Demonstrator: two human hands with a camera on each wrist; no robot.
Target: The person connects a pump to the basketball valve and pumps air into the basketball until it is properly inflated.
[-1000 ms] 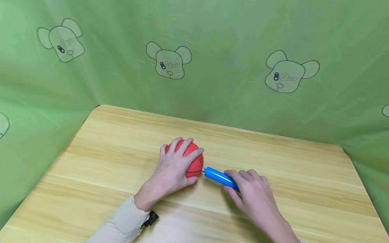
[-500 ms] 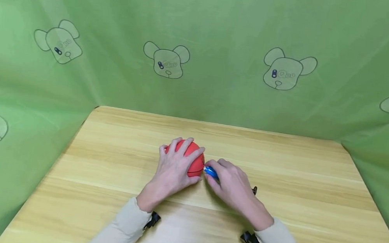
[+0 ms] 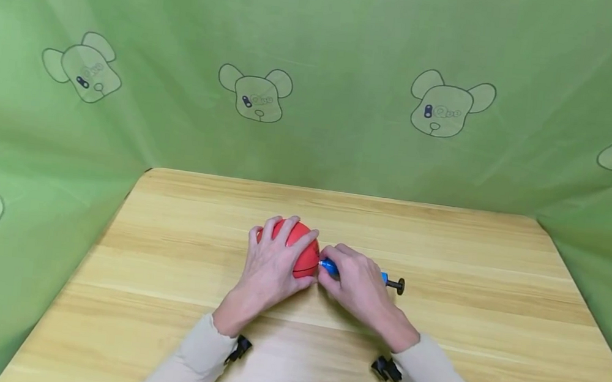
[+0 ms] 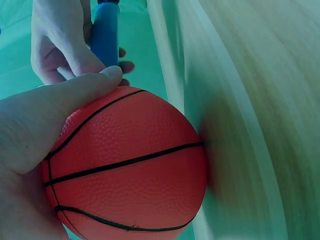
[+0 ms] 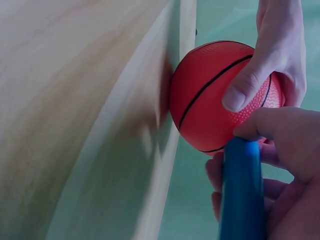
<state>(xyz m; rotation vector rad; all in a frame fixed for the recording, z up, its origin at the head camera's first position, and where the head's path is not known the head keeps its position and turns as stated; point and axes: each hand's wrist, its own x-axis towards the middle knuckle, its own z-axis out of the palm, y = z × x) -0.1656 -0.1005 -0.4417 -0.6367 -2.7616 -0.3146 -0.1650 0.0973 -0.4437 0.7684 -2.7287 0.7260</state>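
Note:
A small red basketball [image 3: 306, 259] with black seams sits on the wooden table, its top and left side under my left hand [image 3: 271, 267]. My left fingers spread over and curl round it, the thumb [image 4: 85, 90] along its near right side. At the ball's right side, my right hand [image 3: 360, 285] grips a blue hand pump [image 5: 243, 190] near its nozzle end. The pump's tip points at the ball and meets its side in the head view. Its black handle [image 3: 398, 285] sticks out to the right behind my hand. In the right wrist view my fingers hide the nozzle.
The light wooden table [image 3: 474, 281] extends around both hands. A green curtain [image 3: 337, 151] with printed bear heads hangs behind it and along both sides. Black wrist mounts [image 3: 387, 368] sit under both sleeves.
My right hand has slid left along the pump from its middle to near the nozzle, baring the black handle on the right. My left hand stays on the ball.

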